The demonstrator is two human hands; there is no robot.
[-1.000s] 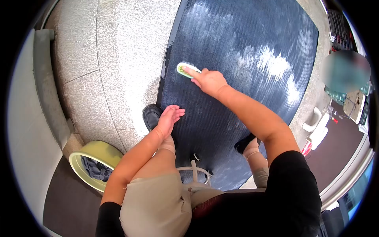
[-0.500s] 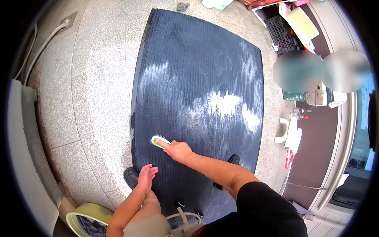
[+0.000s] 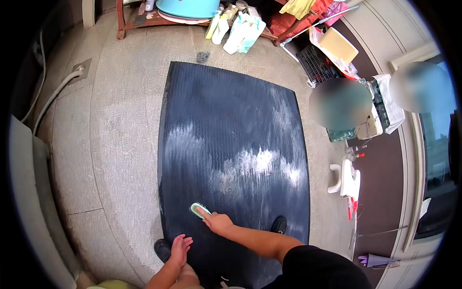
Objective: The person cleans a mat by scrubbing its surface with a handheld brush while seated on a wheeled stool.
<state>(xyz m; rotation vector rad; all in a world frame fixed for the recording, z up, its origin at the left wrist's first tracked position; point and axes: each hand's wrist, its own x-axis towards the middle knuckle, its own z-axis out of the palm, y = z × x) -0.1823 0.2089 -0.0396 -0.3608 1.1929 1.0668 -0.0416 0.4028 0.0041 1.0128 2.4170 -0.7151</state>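
Observation:
My right hand [image 3: 218, 224] is closed around a scrub brush [image 3: 198, 209] with a white and green back, its index finger lying along the top. The brush is on a large dark ribbed rubber mat [image 3: 226, 101], bristles hidden beneath it. The mat looks wet, with bright glare patches across its middle. At the lower left, my left hand [image 3: 180, 248] hovers near my knee, fingers loosely extended and holding nothing. Black shoes show at both sides, the left one [image 3: 162, 250] at the mat's left edge and the right one [image 3: 279, 224] on the mat.
Tiled floor [image 3: 115, 144] surrounds the mat. At the back, a wooden shelf [image 3: 149, 20] bears a blue basin [image 3: 187, 7], with bottles and a plastic bag [image 3: 245, 32] beside it. A black crate [image 3: 315, 62] and a white plastic item [image 3: 350, 179] line the right wall.
The view has tilted upward, bringing the back shelf and basin into sight. The brush stays in my right hand, at nearly the same spot on the mat, turned slightly. My left hand remains by the knee.

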